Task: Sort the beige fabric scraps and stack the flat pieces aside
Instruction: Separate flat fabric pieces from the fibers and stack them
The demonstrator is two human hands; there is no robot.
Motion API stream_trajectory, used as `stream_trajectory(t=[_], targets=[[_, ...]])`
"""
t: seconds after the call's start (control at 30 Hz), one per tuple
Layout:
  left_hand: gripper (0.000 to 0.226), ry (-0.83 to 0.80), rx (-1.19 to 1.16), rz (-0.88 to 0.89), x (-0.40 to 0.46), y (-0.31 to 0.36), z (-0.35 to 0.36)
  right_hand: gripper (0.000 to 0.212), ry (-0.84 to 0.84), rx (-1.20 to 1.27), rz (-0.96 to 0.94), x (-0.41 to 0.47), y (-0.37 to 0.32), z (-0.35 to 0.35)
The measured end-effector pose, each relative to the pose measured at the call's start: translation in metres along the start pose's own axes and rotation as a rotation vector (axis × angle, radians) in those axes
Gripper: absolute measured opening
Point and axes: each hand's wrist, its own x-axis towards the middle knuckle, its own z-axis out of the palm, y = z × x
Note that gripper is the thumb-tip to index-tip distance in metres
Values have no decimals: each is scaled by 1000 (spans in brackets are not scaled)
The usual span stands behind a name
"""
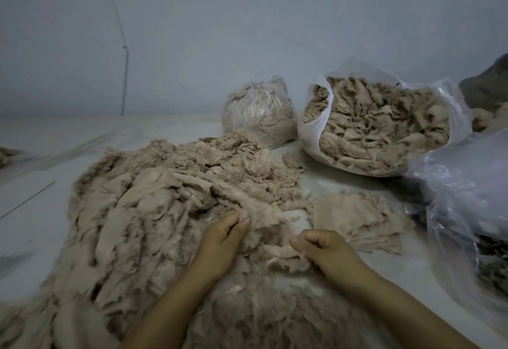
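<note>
A wide heap of crumpled beige fabric scraps (pixel 154 205) covers the pale floor in front of me. To its right lies a low stack of flat beige pieces (pixel 357 219). My left hand (pixel 222 241) pinches a scrap at the heap's near middle with thumb and fingertips. My right hand (pixel 324 249), fingers curled, pinches the edge of a small frayed scrap (pixel 286 258) lying between both hands.
An open white plastic bag (pixel 313 126) full of beige scraps stands at the back right. A tied clear bag (pixel 258 112) of scraps sits left of it. Crinkled clear plastic bags (pixel 467 183) lie along the right edge. A pale wall rises behind.
</note>
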Motion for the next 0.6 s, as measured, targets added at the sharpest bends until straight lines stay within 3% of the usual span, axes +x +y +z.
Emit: stream_trajectory(t=[0.2,0.33,0.37,0.43,0.5,0.6], targets=[[26,2,21,-2,21,-31,5,56,23,161,162,1,2,5],[24,-35,170,8,43,-31,-1,24,-24,-268,47,1,11,7],[18,-78,186,-6,46,-25,-3,19,0,-306,13,-1,12,8],[34,-168,304,10,45,-13,-9,21,90,-310,-41,-5,10,7],[43,-213,503,154,32,0,-20,31,94,-362,-155,-9,8,3],[34,-308,725,403,-9,21,-41,50,-178,-439,-243,-15,7,8]])
